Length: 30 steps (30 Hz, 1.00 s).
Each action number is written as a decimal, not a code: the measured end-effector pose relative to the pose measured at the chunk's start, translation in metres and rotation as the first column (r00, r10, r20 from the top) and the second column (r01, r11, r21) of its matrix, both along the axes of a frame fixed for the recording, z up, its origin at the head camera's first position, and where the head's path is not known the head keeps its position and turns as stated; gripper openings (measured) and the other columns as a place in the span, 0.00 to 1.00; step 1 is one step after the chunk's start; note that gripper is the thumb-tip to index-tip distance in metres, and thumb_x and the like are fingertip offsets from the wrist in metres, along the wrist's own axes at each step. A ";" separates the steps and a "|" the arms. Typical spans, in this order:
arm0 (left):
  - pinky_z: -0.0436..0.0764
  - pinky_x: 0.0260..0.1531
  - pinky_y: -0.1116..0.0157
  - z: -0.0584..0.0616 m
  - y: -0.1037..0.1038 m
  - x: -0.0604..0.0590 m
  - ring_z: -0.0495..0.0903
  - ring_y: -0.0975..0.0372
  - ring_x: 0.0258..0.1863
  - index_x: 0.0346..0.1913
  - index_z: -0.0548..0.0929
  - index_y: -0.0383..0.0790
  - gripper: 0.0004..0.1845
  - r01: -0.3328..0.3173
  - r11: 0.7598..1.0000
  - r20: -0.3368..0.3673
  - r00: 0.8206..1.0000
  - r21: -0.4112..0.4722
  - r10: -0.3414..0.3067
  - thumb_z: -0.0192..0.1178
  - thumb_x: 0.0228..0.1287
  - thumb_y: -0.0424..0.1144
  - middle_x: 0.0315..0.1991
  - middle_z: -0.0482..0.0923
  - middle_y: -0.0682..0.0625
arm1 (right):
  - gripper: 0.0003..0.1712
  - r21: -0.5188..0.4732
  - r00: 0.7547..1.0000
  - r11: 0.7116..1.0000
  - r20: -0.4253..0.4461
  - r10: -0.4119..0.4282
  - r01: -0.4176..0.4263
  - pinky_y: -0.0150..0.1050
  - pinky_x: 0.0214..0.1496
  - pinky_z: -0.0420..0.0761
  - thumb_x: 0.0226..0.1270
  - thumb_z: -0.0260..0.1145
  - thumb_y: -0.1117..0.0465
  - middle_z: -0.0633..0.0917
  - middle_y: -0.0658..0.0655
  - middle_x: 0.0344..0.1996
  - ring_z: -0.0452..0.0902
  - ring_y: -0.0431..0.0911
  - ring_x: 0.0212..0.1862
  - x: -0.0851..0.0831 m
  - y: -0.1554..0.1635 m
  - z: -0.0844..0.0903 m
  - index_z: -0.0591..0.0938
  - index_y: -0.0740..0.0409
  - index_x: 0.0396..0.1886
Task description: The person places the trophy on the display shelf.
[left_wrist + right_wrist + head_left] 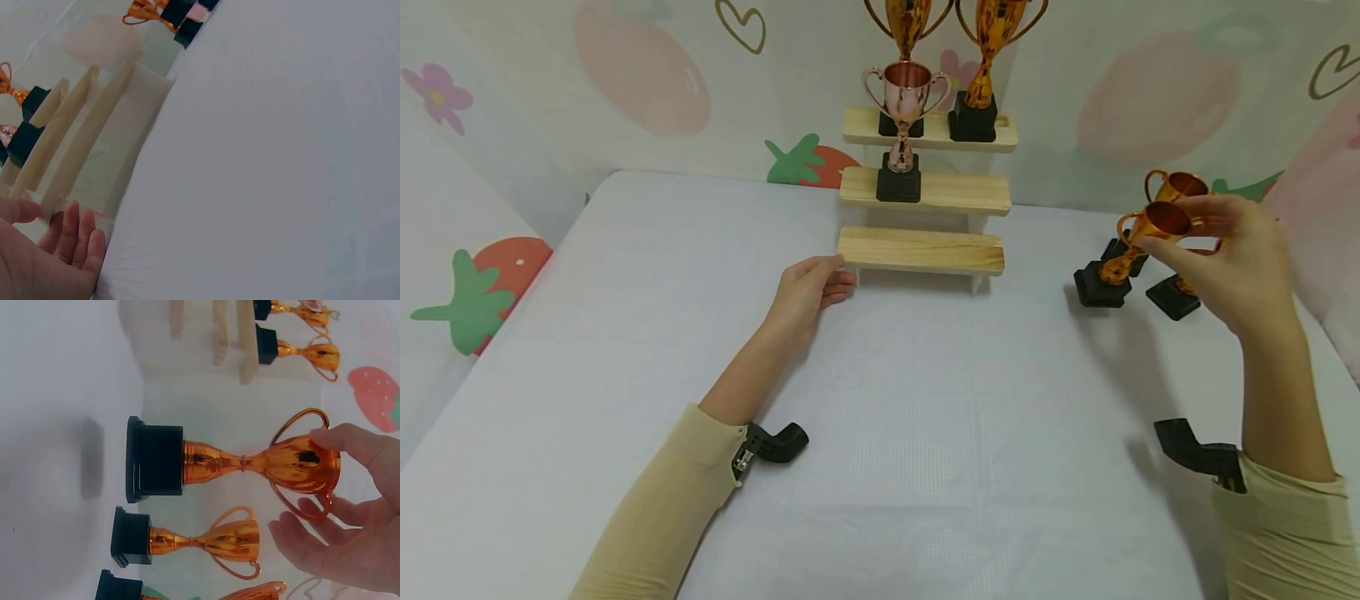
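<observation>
Right hand (1232,258) at 3 o'clock, fingers pinching orange cup (1138,242) by rim. Left hand (805,287) relaxed, steadying rack (921,250) at bottom step. Three cups shelved at 12 o'clock; three remain beside rack.

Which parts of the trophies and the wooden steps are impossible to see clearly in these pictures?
- Two top-step trophies: the head view's upper edge cuts off their cups.
- Third trophy on the table: the right hand hides its cup in the head view; the right wrist view's lower edge cuts it off.
- Wooden steps: blurred in the left wrist view; the left hand covers the lowest step's end.
</observation>
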State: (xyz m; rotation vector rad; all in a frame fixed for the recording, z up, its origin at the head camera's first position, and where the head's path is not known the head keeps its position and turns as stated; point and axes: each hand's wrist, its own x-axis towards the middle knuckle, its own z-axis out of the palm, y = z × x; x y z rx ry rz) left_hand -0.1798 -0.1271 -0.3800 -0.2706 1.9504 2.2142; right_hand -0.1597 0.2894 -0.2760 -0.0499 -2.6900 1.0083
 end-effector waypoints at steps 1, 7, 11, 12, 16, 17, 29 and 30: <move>0.84 0.47 0.74 0.000 0.000 0.000 0.83 0.66 0.37 0.60 0.77 0.25 0.17 0.000 1.000 0.000 1.000 0.000 0.000 0.51 0.84 0.39 0.33 0.83 0.54 | 0.32 -0.001 1.000 1.000 0.005 -0.003 0.003 0.12 0.35 0.73 0.68 0.77 0.53 0.74 0.25 0.40 0.71 0.18 0.38 0.000 -0.001 0.000 0.80 0.68 0.64; 0.84 0.47 0.74 0.001 0.000 0.001 0.83 0.65 0.37 0.64 0.75 0.23 0.20 0.001 1.000 0.002 1.000 -0.014 -0.001 0.51 0.85 0.39 0.34 0.83 0.54 | 0.32 0.007 1.000 1.000 0.002 -0.007 0.007 0.12 0.35 0.72 0.69 0.76 0.56 0.73 0.27 0.42 0.71 0.17 0.37 0.003 -0.006 0.000 0.78 0.67 0.67; 0.84 0.47 0.75 0.001 0.000 0.000 0.83 0.65 0.37 0.65 0.75 0.22 0.21 0.001 1.000 0.005 1.000 -0.011 -0.001 0.51 0.85 0.39 0.34 0.82 0.54 | 0.32 -0.028 1.000 1.000 -0.003 0.013 -0.013 0.16 0.61 0.71 0.69 0.76 0.56 0.73 0.24 0.40 0.72 0.14 0.35 0.003 -0.007 0.001 0.78 0.68 0.65; 0.84 0.46 0.75 0.000 0.000 0.000 0.83 0.66 0.37 0.65 0.75 0.22 0.21 0.001 1.000 0.004 1.000 -0.009 -0.001 0.51 0.85 0.39 0.34 0.83 0.54 | 0.32 -0.029 1.000 1.000 0.004 0.013 -0.012 0.16 0.60 0.72 0.69 0.76 0.56 0.73 0.24 0.40 0.72 0.14 0.34 0.004 -0.007 0.001 0.78 0.68 0.66; 0.84 0.46 0.75 0.000 0.000 0.000 0.83 0.66 0.37 0.65 0.74 0.22 0.21 0.000 1.000 0.002 1.000 -0.008 0.000 0.51 0.85 0.39 0.34 0.83 0.54 | 0.32 -0.028 1.000 0.999 0.016 0.017 -0.016 0.19 0.59 0.74 0.69 0.77 0.55 0.73 0.25 0.41 0.72 0.14 0.31 0.004 -0.007 0.001 0.77 0.66 0.66; 0.84 0.46 0.75 0.000 0.000 0.000 0.83 0.66 0.37 0.65 0.75 0.22 0.21 0.000 1.000 0.002 1.000 -0.007 0.000 0.51 0.84 0.39 0.34 0.83 0.54 | 0.32 -0.017 1.000 1.000 0.014 0.014 -0.014 0.15 0.47 0.75 0.69 0.77 0.55 0.73 0.25 0.42 0.72 0.15 0.33 0.004 -0.008 0.001 0.77 0.66 0.66; 0.84 0.47 0.75 -0.002 0.000 -0.001 0.83 0.66 0.37 0.65 0.75 0.22 0.21 0.003 1.000 -0.002 1.000 -0.003 -0.003 0.51 0.85 0.39 0.35 0.83 0.54 | 0.30 -0.045 0.999 0.998 -0.027 0.036 -0.037 0.13 0.42 0.73 0.67 0.78 0.59 0.74 0.27 0.42 0.71 0.25 0.46 0.002 -0.016 0.003 0.78 0.66 0.64; 0.84 0.47 0.74 -0.002 0.000 -0.001 0.83 0.65 0.37 0.65 0.75 0.22 0.21 0.003 1.000 -0.003 1.000 -0.005 -0.003 0.51 0.85 0.39 0.35 0.82 0.54 | 0.30 -0.045 0.999 0.998 -0.029 0.036 -0.038 0.13 0.42 0.73 0.67 0.78 0.59 0.74 0.27 0.42 0.70 0.25 0.46 0.002 -0.017 0.003 0.78 0.66 0.64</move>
